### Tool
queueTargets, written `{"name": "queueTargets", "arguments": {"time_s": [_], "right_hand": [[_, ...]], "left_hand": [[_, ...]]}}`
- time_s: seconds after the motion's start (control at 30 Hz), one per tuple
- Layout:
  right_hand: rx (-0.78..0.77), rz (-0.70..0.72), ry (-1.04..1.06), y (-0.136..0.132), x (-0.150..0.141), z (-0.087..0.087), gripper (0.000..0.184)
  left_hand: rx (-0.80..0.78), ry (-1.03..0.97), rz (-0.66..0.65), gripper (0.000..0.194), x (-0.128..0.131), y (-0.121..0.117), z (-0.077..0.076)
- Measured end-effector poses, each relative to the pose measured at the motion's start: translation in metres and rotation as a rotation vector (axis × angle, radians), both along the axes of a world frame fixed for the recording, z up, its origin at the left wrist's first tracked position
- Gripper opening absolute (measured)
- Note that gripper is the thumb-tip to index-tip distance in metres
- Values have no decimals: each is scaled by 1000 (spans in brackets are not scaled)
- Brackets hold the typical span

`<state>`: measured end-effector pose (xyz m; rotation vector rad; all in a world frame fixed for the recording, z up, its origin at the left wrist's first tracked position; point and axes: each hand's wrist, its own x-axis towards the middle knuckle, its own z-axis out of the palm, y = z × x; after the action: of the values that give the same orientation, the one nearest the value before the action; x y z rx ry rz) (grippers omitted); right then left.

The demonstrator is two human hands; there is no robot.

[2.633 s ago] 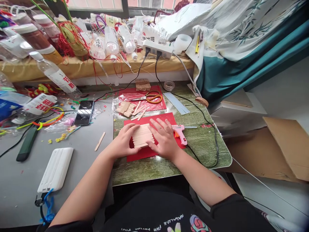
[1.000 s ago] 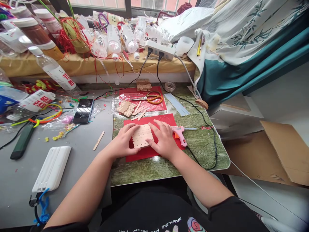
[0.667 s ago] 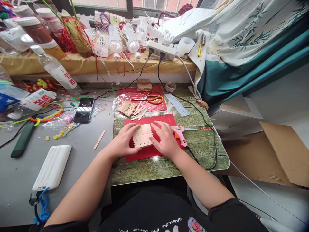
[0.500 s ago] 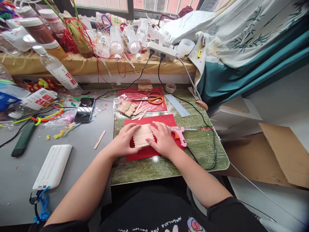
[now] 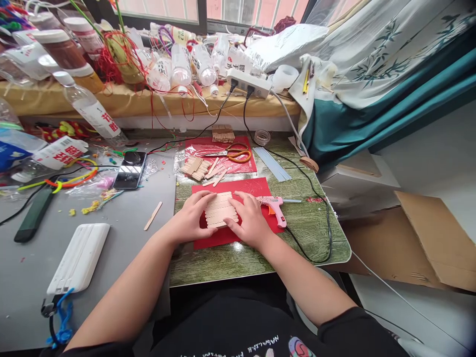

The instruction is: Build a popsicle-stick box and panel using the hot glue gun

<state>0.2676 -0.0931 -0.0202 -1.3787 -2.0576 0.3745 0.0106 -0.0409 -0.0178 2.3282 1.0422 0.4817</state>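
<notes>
A panel of pale craft sticks [image 5: 221,210], laid side by side, rests over a red sheet [image 5: 204,243]. My left hand [image 5: 193,216] grips its left edge, thumb at the near corner and fingers at the far one. On the opposite edge, my right hand [image 5: 250,218] curls around the panel with thumb and fingers against it. What lies beneath the panel is hidden. Just right of my right hand, a pink hot glue gun [image 5: 275,208] lies on its side with a glue stick poking out of its back.
Behind the red sheet are scissors [image 5: 238,152], bundled craft sticks [image 5: 196,167] and clear glue sticks [image 5: 272,163]. A phone [image 5: 130,170], a single craft stick [image 5: 152,216] and a white power bank [image 5: 79,258] lie left. The glue gun's black cord [image 5: 330,233] loops along the right edge.
My right thumb and fingers have shifted slightly on the panel's right edge. The left hand keeps its hold, and the view has moved a little.
</notes>
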Motion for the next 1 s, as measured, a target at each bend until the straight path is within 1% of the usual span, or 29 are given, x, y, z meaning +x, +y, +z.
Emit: {"name": "queueTargets", "arguments": {"time_s": [0.13, 0.2, 0.3, 0.37, 0.4, 0.47, 0.53, 0.6, 0.63, 0.7, 0.8, 0.93, 1.0], "right_hand": [[103, -5, 184, -6, 2, 3, 44], [114, -18, 298, -10, 3, 3, 35], [46, -79, 473, -16, 5, -2, 15], [-56, -132, 594, -22, 5, -8, 5], [-128, -158, 656, -26, 4, -12, 8], [-313, -192, 776, -35, 1, -19, 29], [-522, -190, 893, -46, -4, -23, 49], [-673, -168, 1024, -56, -13, -24, 58], [-706, -162, 1091, -61, -17, -24, 60], [-704, -172, 1195, -67, -26, -23, 59], [-625, -199, 1227, -67, -34, -26, 56], [-506, -202, 1168, -50, -32, -35, 56], [-478, -185, 1130, -40, -29, -37, 56]], "left_hand": [[5, -5, -11, 100, 0, 1, 0], [-8, -17, -16, 105, 0, 1, 1], [-60, -17, 11, 118, -2, 0, 2], [-102, -8, 32, 126, -6, -1, 2], [-121, -7, 35, 130, -9, -1, 2], [-158, -11, 36, 137, -14, -1, 0], [-192, -16, 41, 140, -19, 0, -1], [-215, -14, 52, 139, -22, 1, -1], [-219, -10, 54, 139, -23, 1, -1], [-209, -6, 55, 137, -23, 2, -1], [-187, -18, 65, 133, -22, 1, -1], [-149, 11, 126, 132, -21, -4, 0], [-159, 19, 176, 129, -21, -10, 3]]}}
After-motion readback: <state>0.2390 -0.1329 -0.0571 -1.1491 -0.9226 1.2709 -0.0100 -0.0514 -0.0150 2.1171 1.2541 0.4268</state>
